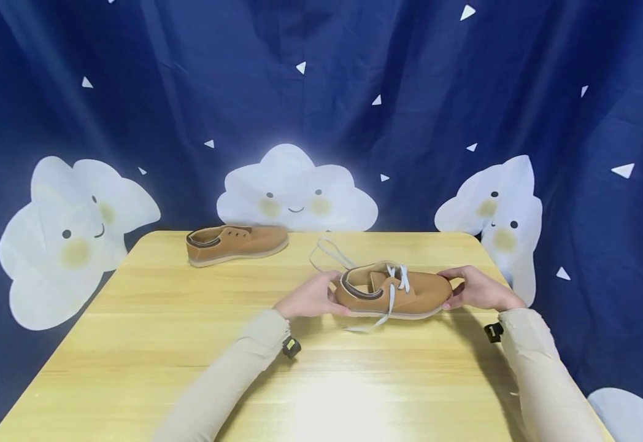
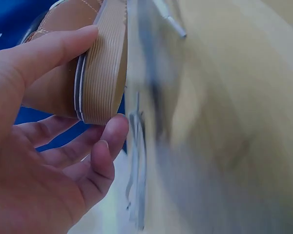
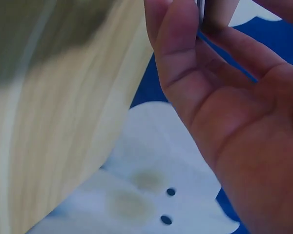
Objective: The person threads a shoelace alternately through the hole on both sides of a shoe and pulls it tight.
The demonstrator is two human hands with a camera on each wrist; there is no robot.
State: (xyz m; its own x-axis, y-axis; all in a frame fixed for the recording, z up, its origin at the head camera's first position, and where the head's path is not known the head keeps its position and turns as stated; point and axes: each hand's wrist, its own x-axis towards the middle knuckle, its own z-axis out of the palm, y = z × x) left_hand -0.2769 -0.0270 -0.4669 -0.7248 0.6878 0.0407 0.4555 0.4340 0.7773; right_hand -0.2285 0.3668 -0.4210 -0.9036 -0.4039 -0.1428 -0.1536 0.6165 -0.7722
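Observation:
A brown shoe (image 1: 423, 291) with a pale sole is held between my two hands, its toe pointing right. My left hand (image 1: 311, 296) grips the heel end; in the left wrist view, thumb and fingers lie around the ridged sole (image 2: 105, 63). At the toe, my right hand (image 1: 478, 288) pinches the front, and only a sliver of the shoe shows in the right wrist view. A light grey shoelace (image 1: 392, 298) runs through the eyelets, one end hanging over the near side. Behind the heel, another length of lace (image 1: 329, 248) loops out over the table.
A second brown shoe (image 1: 238, 242), with no lace in its eyelets, stands at the table's back left. The wooden table (image 1: 150, 344) ends at a dark blue curtain (image 1: 299, 110) printed with clouds. A small dark device (image 1: 291, 347) sits on the left wrist, another (image 1: 494, 332) on the right.

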